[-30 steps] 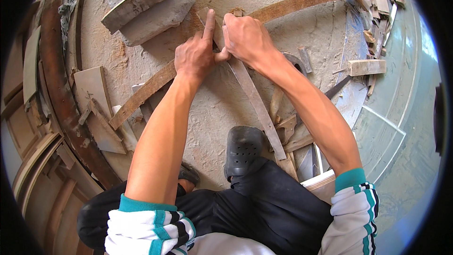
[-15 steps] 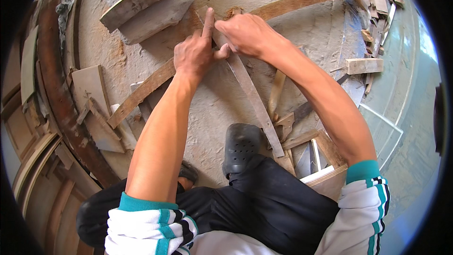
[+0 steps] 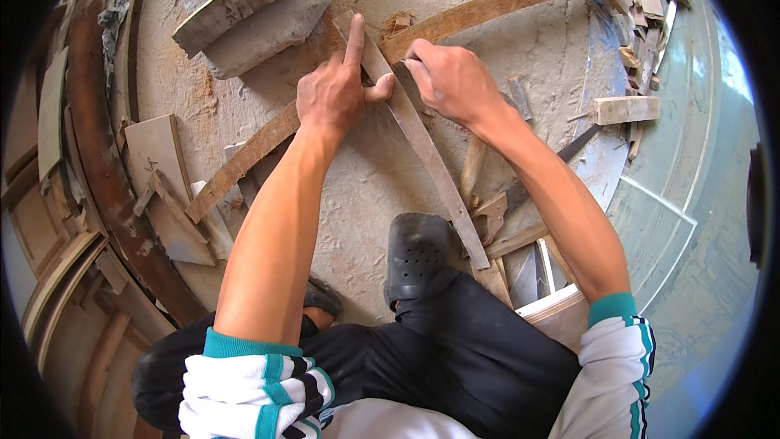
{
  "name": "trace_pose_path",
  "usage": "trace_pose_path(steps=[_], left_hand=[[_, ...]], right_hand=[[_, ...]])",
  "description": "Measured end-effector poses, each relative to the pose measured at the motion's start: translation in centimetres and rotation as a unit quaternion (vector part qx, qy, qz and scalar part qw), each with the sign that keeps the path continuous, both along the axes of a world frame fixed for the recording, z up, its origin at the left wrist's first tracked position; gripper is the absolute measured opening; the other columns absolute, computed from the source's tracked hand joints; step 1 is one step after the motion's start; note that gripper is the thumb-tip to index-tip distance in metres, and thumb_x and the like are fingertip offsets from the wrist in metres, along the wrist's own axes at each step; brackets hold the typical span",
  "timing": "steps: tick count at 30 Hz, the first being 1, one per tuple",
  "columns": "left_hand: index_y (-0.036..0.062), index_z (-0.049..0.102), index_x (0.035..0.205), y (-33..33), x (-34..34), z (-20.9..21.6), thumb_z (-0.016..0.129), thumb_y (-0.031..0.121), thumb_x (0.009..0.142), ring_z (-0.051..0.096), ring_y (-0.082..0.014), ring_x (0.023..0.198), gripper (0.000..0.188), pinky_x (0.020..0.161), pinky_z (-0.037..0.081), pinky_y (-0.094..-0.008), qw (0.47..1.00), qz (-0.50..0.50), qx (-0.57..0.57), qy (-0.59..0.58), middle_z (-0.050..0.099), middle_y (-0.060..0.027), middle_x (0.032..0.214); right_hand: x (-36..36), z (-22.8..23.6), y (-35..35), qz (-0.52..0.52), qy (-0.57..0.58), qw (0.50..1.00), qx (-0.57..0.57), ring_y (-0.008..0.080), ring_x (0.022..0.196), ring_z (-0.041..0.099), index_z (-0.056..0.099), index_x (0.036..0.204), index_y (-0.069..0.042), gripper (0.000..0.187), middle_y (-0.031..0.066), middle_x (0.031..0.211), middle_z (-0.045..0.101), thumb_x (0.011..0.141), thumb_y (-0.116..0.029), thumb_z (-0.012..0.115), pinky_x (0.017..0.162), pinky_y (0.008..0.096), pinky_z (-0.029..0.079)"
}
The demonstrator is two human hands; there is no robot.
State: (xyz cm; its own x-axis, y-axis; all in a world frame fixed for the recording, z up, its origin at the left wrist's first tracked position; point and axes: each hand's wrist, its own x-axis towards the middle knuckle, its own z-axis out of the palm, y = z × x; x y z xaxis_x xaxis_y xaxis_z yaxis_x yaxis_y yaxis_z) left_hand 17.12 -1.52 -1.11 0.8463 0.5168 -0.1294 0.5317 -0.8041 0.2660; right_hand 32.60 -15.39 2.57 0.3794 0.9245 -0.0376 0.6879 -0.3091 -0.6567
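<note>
A narrow, straight wooden strip (image 3: 432, 164) lies slantwise across a longer brown wooden board (image 3: 504, 10), its near end by my right shoe. My left hand (image 3: 331, 96) holds the strip's far part against the board, with the index finger stretched along it and the thumb at its other side. Just right of the strip is my right hand (image 3: 457, 85), lifted slightly off, with thumb and forefinger pinched together and the other fingers curled. A tiny dark tip shows at the pinch, too small to name. The board's middle is partly hidden under the strip and my left hand.
Stone blocks (image 3: 301, 20) with a wood offcut (image 3: 236, 8) leaning on them stand at the far left. A handsaw blade (image 3: 578, 143) and an open wooden box (image 3: 561, 302) lie to the right. Scrap wood (image 3: 642, 41) is piled at the far right. Glass sheets (image 3: 666, 219) lie beyond.
My right hand has moved right and slightly nearer, away from the strip and the left fingers. The left hand and the strip have stayed almost in place.
</note>
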Motion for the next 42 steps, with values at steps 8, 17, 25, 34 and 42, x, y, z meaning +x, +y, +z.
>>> trace_pose_path(steps=[8,17,25,34,42], left_hand=[[0.0176,0.018,0.167,-0.1,-0.1,-0.1,0.078,0.054,0.079,0.074,-0.0312,0.082,0.113,0.064,0.058,-0.0442,1.000,0.001,-0.010,0.002,0.074,-0.0133,0.095],[0.0190,0.016,0.167,0.0,0.1,0.3,0.080,0.052,0.076,0.074,-0.0332,0.081,0.116,0.066,0.059,-0.0458,0.999,0.005,-0.022,0.025,0.073,-0.0135,0.093],[0.0189,0.020,0.167,0.1,-0.3,-0.4,0.072,0.072,0.078,0.075,-0.0335,0.077,0.116,0.065,0.060,-0.0454,1.000,0.000,-0.017,-0.018,0.072,-0.0165,0.087],[0.0151,0.017,0.167,-0.2,-0.4,0.2,0.067,0.064,0.088,0.074,-0.0349,0.081,0.105,0.067,0.058,-0.0459,1.000,-0.006,-0.004,-0.005,0.074,-0.0178,0.096],[0.0034,0.018,0.165,0.0,-1.6,0.0,0.065,0.060,0.092,0.070,-0.0338,0.092,0.104,0.081,0.054,-0.0457,0.994,-0.022,-0.004,-0.108,0.072,-0.0168,0.103]], right_hand=[[0.1,-1.4,3.7,0.027,-0.026,0.999,-0.008,0.0460,0.076,0.070,0.060,0.088,-0.001,0.016,0.0249,0.078,0.069,0.092,-0.015,0.065,0.069,0.0554,0.056],[-0.3,-0.8,4.1,0.044,-0.054,0.997,-0.036,0.0452,0.080,0.072,0.060,0.088,0.002,0.016,0.0248,0.080,0.070,0.086,-0.010,0.070,0.069,0.0526,0.059],[0.6,-0.2,3.8,0.162,-0.108,0.981,-0.020,0.0422,0.081,0.073,0.063,0.086,0.001,0.011,0.0232,0.080,0.071,0.084,-0.008,0.069,0.069,0.0517,0.059],[-3.1,-0.7,-8.1,0.021,0.001,0.996,-0.087,0.0410,0.085,0.071,0.064,0.100,-0.002,0.007,0.0198,0.090,0.072,0.094,-0.005,0.062,0.073,0.0485,0.057],[-8.2,-1.2,-9.3,-0.093,0.054,0.994,-0.022,0.0410,0.103,0.069,0.062,0.131,-0.001,0.040,0.0221,0.115,0.069,0.098,-0.023,0.066,0.088,0.0469,0.056]])
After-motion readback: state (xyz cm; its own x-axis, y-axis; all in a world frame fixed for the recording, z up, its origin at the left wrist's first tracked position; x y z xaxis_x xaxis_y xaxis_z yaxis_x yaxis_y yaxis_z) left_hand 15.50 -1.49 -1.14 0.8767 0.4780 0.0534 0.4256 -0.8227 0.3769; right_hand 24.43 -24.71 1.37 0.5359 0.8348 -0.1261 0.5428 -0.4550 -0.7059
